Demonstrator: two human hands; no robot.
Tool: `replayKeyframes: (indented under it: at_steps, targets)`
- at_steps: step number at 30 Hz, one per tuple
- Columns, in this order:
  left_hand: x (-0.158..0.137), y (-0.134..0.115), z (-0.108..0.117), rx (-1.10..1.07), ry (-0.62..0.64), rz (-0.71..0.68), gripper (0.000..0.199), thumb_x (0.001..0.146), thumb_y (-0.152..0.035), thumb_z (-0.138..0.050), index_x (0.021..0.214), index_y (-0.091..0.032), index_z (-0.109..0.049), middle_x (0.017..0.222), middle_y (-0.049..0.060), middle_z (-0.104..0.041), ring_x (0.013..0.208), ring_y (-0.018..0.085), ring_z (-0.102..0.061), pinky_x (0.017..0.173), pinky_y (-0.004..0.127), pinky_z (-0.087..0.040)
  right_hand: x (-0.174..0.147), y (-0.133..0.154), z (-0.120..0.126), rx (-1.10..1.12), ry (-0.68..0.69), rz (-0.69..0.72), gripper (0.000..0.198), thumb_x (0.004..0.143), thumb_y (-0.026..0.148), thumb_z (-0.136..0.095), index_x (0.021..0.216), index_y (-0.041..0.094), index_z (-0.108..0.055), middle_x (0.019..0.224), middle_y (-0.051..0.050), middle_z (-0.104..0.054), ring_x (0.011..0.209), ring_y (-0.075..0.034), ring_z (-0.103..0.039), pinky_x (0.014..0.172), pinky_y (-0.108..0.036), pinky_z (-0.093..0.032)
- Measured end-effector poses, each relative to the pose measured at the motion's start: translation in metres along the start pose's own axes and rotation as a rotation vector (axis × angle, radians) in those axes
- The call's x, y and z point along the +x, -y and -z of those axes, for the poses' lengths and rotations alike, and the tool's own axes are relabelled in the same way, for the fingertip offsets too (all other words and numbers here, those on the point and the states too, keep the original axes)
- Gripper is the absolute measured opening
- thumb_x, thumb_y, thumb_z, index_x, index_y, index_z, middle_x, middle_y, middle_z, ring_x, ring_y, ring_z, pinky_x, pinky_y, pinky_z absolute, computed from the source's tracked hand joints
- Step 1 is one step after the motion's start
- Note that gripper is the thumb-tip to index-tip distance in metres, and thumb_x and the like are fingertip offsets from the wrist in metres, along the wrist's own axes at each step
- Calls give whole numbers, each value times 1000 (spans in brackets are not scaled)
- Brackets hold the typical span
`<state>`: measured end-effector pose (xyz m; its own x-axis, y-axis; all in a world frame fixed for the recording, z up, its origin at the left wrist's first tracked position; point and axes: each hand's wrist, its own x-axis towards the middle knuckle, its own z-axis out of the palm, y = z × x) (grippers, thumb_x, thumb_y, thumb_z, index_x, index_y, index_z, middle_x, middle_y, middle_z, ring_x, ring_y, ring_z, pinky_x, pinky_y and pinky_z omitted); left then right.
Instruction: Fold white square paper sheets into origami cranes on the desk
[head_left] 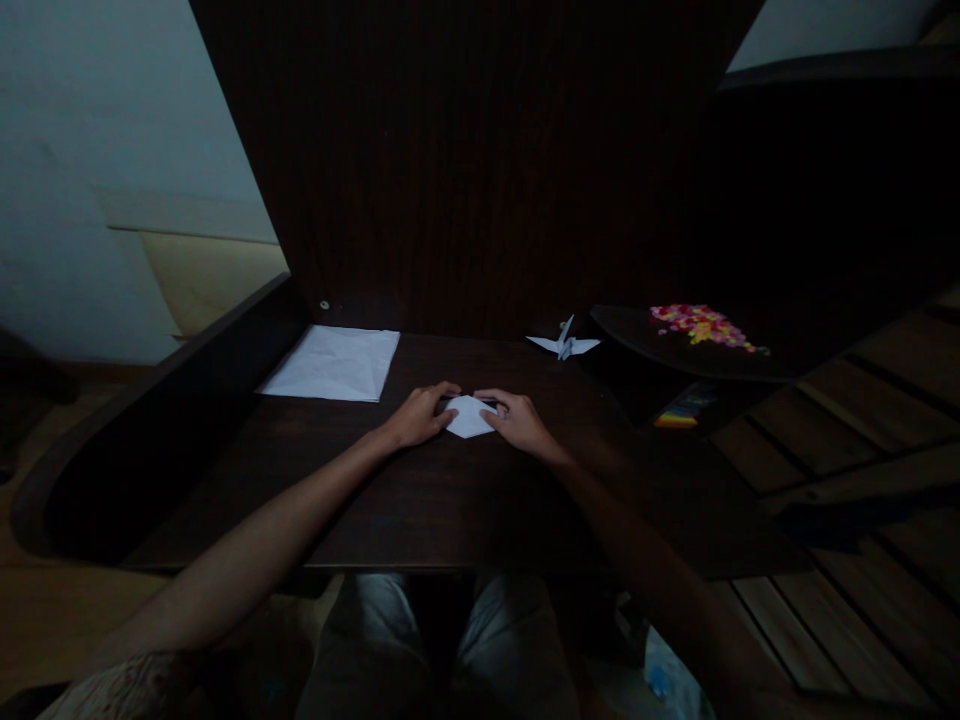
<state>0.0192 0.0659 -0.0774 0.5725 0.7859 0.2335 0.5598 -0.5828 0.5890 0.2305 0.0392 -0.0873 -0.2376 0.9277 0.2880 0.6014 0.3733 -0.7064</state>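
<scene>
A small folded piece of white paper (pixel 469 418), six-sided in outline, lies on the dark wooden desk between my two hands. My left hand (pixel 424 413) grips its left edge, thumb on top and fingers curled along the far side. On the opposite edge my right hand (pixel 520 418) does the same, its thumb pressing the paper's right part. Beyond my right hand stands a folded paper crane (pixel 564 345) with its wings spread. To the left rests a stack of white paper sheets (pixel 334 362).
A raised side panel (pixel 172 390) bounds the desk on the left, and a tall back panel (pixel 480 180) rises behind. At right, a small curved shelf (pixel 637 335) carries pink and yellow flower-like bits (pixel 705 326). Below it sits a colourful item (pixel 677 415).
</scene>
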Motion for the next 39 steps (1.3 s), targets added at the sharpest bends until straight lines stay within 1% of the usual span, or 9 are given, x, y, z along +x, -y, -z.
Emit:
replayKeyframes:
  at_steps: [7,14,17,21,23,27,30,34,39]
  targets:
    - [0,2,-2,-25,-28,-56,40,79,-18,-56,119,-13,-53,103,8,-66,88,18,-62,79,31,-50,0,0,-1,7,-9,11,38,75,16,-58,113,13,-64,87,-5,-67,61,-11,-52,59,-23,-43]
    - [2,7,-3,1,-23,-165,21,83,-21,-52,99,-16,-65,109,9,-64,98,19,-61,89,34,-47,0,-5,-3,6,-11,155,23,79,13,-55,94,17,-71,104,-8,-68,89,-17,-63,73,-28,-48]
    - [1,6,-3,7,-21,-176,20,84,-21,-52,98,-15,-65,105,9,-65,97,19,-61,88,33,-48,0,-5,-4,-14,-3,158,21,80,12,-54,89,17,-72,102,-9,-69,90,-17,-64,76,-28,-49]
    - [-1,3,1,8,-15,-144,24,83,-20,-53,105,-16,-61,98,6,-67,87,18,-63,80,31,-50,-1,-2,-2,-29,0,138,27,80,13,-55,103,17,-69,98,-7,-71,88,-17,-65,78,-29,-50]
    - [-1,1,3,29,13,-169,26,84,-20,-52,108,-17,-60,100,6,-67,88,18,-63,80,30,-49,-2,0,-1,-33,5,122,33,80,14,-55,111,18,-66,101,-6,-71,89,-17,-66,79,-29,-51]
    - [-2,-1,8,109,92,-279,24,87,-26,-50,101,-16,-67,99,9,-67,93,19,-63,86,31,-47,-4,0,1,-91,43,120,27,80,18,-56,103,19,-71,102,-6,-72,88,-19,-69,79,-30,-53]
    - [-4,-3,11,131,129,-303,29,84,-35,-57,101,-15,-69,102,11,-65,94,20,-62,87,31,-47,-6,-1,3,-112,95,129,23,78,18,-59,96,21,-73,103,-4,-72,88,-21,-70,76,-31,-55]
    - [-6,-4,14,114,148,-335,34,78,-41,-64,100,-16,-70,106,10,-63,97,21,-61,89,31,-47,-10,2,9,-142,147,184,25,75,24,-65,99,23,-73,111,-4,-68,95,-24,-68,83,-34,-55]
    - [-5,-1,15,134,164,-335,29,80,-41,-62,90,-16,-73,109,11,-64,97,21,-62,90,31,-47,-11,4,14,-112,205,236,32,73,33,-70,104,24,-71,116,-5,-65,106,-27,-63,92,-38,-51]
